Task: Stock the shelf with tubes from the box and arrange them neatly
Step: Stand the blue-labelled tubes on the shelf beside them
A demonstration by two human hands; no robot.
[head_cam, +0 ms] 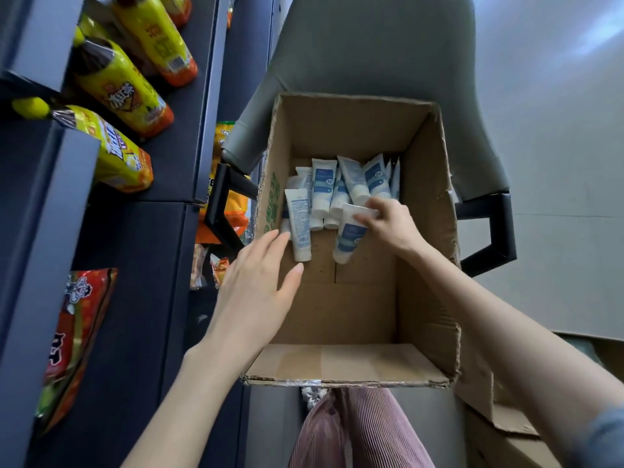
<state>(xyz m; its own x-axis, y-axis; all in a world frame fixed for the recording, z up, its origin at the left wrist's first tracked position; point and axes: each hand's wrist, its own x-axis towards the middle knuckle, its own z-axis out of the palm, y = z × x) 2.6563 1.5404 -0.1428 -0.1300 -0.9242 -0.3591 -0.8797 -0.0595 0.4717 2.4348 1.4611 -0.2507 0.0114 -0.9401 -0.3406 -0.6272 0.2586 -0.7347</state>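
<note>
An open cardboard box sits on a grey chair in the head view. Several white-and-blue tubes lie piled at its far end. My right hand reaches into the box and pinches the flat end of one tube, which points toward me. My left hand hovers with straight fingers over the box's left wall, its fingertips close to a tube lying label-up. It holds nothing. The dark shelf stands to the left.
Yellow drink bottles lie on the upper shelf boards at the left. A red snack bag rests on a lower board. The grey chair with black armrests carries the box. More cardboard lies at the lower right.
</note>
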